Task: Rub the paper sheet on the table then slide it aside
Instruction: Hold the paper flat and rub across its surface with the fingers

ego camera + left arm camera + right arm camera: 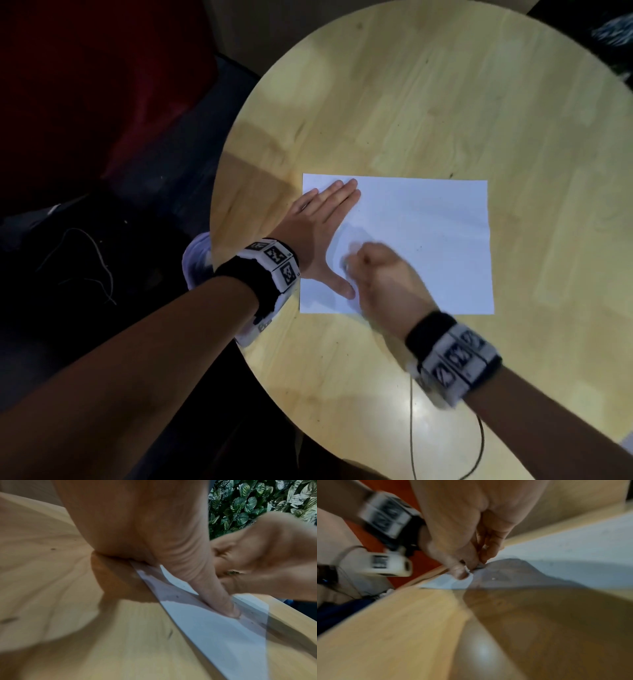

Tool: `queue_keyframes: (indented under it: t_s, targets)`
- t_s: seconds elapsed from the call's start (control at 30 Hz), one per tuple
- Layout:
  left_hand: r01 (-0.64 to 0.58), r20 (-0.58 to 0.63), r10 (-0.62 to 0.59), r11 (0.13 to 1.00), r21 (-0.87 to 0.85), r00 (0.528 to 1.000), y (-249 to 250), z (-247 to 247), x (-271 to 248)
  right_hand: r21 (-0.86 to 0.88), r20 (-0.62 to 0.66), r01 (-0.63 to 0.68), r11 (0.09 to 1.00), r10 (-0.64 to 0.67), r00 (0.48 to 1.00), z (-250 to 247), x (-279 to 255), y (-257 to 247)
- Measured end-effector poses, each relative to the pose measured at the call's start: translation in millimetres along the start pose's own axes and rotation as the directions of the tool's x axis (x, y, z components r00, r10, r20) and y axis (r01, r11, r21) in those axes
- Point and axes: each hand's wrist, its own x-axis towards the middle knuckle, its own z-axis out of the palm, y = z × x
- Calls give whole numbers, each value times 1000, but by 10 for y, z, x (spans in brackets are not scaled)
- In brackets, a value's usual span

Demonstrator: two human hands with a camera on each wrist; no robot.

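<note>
Two hands are being used on the paper sheet (421, 240) lying on the round table (445, 102): it is being pinned by the left hand (318, 233), fingers straight and together, while a small blurred object, seemingly an eraser, is being pinched in the right hand (380, 274), so the sheet is likely being put at risk of creasing if pressure slips.

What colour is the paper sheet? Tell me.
White, plain; the paper sheet shows best in the head view.

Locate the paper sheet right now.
In the head view, the paper sheet lies flat on the round table, under the left hand and right hand.
</note>
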Motion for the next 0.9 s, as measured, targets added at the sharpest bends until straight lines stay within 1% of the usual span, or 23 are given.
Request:
queue_keyframes:
  t_s: [0.03, 0.07, 0.1, 0.17, 0.2, 0.27, 0.3, 0.33, 0.4, 0.43, 0.47, 0.5, 0.53, 0.6, 0.63, 0.67, 0.7, 0.77, 0.83, 0.87, 0.9]
  targets:
    - [-1, -10, 1, 1000, 0, 1000, -2, 3, -4, -8, 62, 39, 999, -39, 997, -2, -71, -21]
    - [-1, -12, 1, 1000, 2, 1000, -3, 1, -7, -19, 87, 66, 998, -64, 994, -41, -29, -6]
    - [-2, -5, 2, 1000, 5, 1000, 0, -4, -4, -31, 69, 62, 998, -60, 996, -98, 105, 28]
    - [-1, 22, 0, 1000, 20, 1000, 5, -15, 5, -61, -54, -1, 998, -3, 999, -209, 438, 91]
    - [3, 33, -4, 1000, 27, 999, 8, -18, 8, -90, -127, -38, 995, 26, 992, -236, 574, 119]
    - [5, 28, -5, 1000, 29, 1000, 11, -23, 12, -102, -175, -79, 992, 60, 983, -199, 598, 111]
    - [1, 17, -2, 1000, 26, 1000, 8, -15, 10, -86, -156, -77, 993, 63, 986, -141, 487, 86]
    - [0, 2, 0, 1000, 21, 1000, 3, -3, 4, -62, -106, -59, 996, 52, 993, -74, 331, 59]
    - [-5, -25, 5, 1000, 5, 1000, -6, 27, -5, -29, 28, 23, 999, -22, 999, 6, 5, -23]
    - [-5, -28, 5, 1000, 2, 1000, -6, 32, -7, -33, 94, 65, 997, -62, 994, 4, -51, -15]
    - [-3, -23, 3, 1000, 6, 1000, -5, 30, -4, -37, 141, 90, 995, -84, 987, -32, 3, 16]
    - [1, -13, -1, 1000, 15, 1000, -5, 25, 5, -47, 143, 83, 995, -76, 987, -83, 136, 60]
    - [2, 1, -2, 1000, 23, 1000, -5, 16, 13, -66, 99, 51, 997, -44, 994, -126, 294, 114]
    - [4, 22, -4, 1000, 29, 1000, -2, 4, 21, -85, -87, -48, 995, 40, 995, -207, 558, 158]
    - [5, 24, -6, 1000, 28, 1000, 1, 3, 20, -74, -145, -77, 994, 66, 987, -213, 593, 147]
    - [5, 18, -6, 1000, 26, 1000, 1, 2, 18, -59, -162, -75, 995, 65, 985, -182, 542, 120]
    - [3, 5, -3, 1000, 25, 1000, 1, 9, 17, -49, -125, -60, 997, 54, 991, -119, 422, 86]
    - [-1, -20, 1, 1000, 20, 1000, 1, 23, 5, -37, 13, 12, 999, -11, 1000, -20, 96, -34]
    - [-2, -23, 2, 1000, 7, 1000, 1, 22, -3, -38, 94, 81, 996, -77, 993, -33, -10, -51]
    - [-2, -16, 2, 1000, 4, 1000, 1, 15, -2, -47, 93, 85, 995, -80, 992, -77, 85, -11]
    - [-3, -5, 3, 1000, 7, 1000, 2, 4, 2, -69, 55, 63, 996, -59, 997, -129, 237, 33]
